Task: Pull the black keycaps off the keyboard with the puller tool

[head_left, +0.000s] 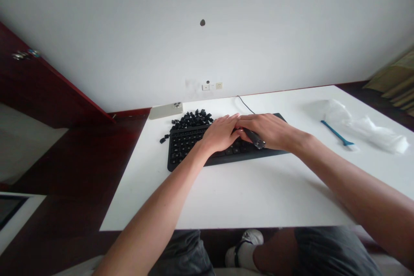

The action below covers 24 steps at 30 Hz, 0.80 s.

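A black keyboard lies on the white table, its left part showing bare sockets where keycaps are off. My left hand rests over the keyboard's middle, fingers stretched out and close to my right hand's fingertips. In my right hand is a dark tool with a thick handle, its end pointing back toward me. The tool's working tip is hidden under my hands, so I cannot tell its exact kind. Loose black keycaps are heaped behind the keyboard's left end, with a few beside it.
A phone lies at the table's back left. To the right are a blue brush and crumpled clear plastic. A cable runs from the keyboard over the table's back edge. Wall sockets sit behind.
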Available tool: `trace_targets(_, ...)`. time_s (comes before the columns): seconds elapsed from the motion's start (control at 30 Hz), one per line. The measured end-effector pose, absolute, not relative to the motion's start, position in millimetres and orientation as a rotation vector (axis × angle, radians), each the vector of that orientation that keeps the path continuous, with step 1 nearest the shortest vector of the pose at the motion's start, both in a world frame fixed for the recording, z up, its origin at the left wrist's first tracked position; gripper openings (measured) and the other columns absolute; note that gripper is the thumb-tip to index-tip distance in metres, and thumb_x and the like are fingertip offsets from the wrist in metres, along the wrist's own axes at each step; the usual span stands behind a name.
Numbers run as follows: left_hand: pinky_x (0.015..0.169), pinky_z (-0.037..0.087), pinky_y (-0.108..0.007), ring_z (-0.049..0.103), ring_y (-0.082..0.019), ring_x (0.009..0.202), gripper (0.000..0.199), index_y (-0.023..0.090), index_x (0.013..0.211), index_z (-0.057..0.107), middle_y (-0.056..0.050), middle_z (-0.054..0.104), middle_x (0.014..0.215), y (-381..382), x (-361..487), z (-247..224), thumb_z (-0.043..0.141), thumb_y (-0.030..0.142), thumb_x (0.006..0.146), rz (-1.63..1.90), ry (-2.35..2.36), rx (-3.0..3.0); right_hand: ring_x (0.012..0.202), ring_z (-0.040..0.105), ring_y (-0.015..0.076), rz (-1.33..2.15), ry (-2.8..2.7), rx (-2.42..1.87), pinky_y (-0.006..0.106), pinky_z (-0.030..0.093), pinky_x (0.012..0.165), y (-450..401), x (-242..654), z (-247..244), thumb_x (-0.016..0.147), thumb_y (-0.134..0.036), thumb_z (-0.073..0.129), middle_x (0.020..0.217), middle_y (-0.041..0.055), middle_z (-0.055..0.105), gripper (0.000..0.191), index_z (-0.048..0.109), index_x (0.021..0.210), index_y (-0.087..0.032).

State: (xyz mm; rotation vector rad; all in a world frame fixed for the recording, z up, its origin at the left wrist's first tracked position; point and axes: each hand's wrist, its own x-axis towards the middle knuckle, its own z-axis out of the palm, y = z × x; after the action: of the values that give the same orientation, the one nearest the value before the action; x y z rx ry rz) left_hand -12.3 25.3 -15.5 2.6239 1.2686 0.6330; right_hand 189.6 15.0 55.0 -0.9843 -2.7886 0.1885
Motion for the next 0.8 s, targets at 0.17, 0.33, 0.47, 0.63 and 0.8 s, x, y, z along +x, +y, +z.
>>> trace_targets(0.17, 0.116, 0.046, -0.046, 0.063, -0.029, 0.134, 0.035, 0.024, 0.136, 0.065, -0.010, 0.067, 0.146, 28.2, -12.1, -20.0, 0.041, 0.032, 0.112, 0.597, 1.210, 2.657, 0.062, 0.054, 0.0183, 0.262, -2.714, -1.061, 0.033, 0.027, 0.059, 15.1, 191.8, 58.2, 0.098, -0.028, 0.053, 0.086, 0.0060, 0.073, 0.011, 0.062, 0.101, -0.024)
trace_targets(0.33, 0.121, 0.041, -0.049, 0.053, -0.033, 0.147, 0.042, 0.030, 0.149, 0.059, -0.004, 0.049, 0.167, 27.5, -12.8, -20.3, 0.038, 0.036, 0.113, 0.519, 1.258, 2.644, 0.070, 0.059, 0.0197, 0.537, -2.751, -0.874, 0.033, 0.035, 0.066, 18.6, 196.3, 58.6, 0.098, -0.029, 0.053, 0.084, 0.0050, 0.073, 0.018, 0.070, 0.092, -0.026)
trace_targets(0.47, 0.123, 0.039, -0.051, 0.050, -0.033, 0.150, 0.044, 0.032, 0.153, 0.056, -0.002, 0.047, 0.168, 27.1, -13.1, -17.5, 0.036, 0.036, 0.113, 0.468, 1.233, 2.630, 0.065, 0.053, 0.0173, 0.601, -2.716, -0.854, 0.032, 0.034, 0.066, 23.0, 199.3, 56.5, 0.094, -0.027, 0.057, 0.077, 0.0025, 0.070, 0.014, 0.070, 0.087, -0.026)
trace_targets(0.63, 0.124, 0.037, -0.052, 0.047, -0.032, 0.152, 0.047, 0.033, 0.157, 0.052, -0.001, 0.049, 0.167, 27.2, -12.2, -17.4, 0.039, 0.039, 0.112, 0.471, 1.278, 2.552, 0.060, 0.043, 0.0141, 0.545, -2.760, -0.824, 0.031, 0.031, 0.065, 24.5, 197.6, 54.9, 0.084, -0.015, 0.054, 0.069, -0.0004, 0.063, 0.013, 0.061, 0.076, -0.024)
trace_targets(0.8, 0.124, 0.037, -0.053, 0.045, -0.034, 0.153, 0.048, 0.031, 0.158, 0.050, -0.002, 0.048, 0.168, 26.0, -11.1, -16.0, 0.035, 0.039, 0.113, 0.425, 1.307, 2.553, 0.060, 0.046, 0.0148, 0.441, -2.799, -0.878, 0.033, 0.027, 0.063, 23.0, 194.4, 52.7, 0.085, -0.017, 0.056, 0.075, 0.0020, 0.069, 0.011, 0.062, 0.077, -0.023)
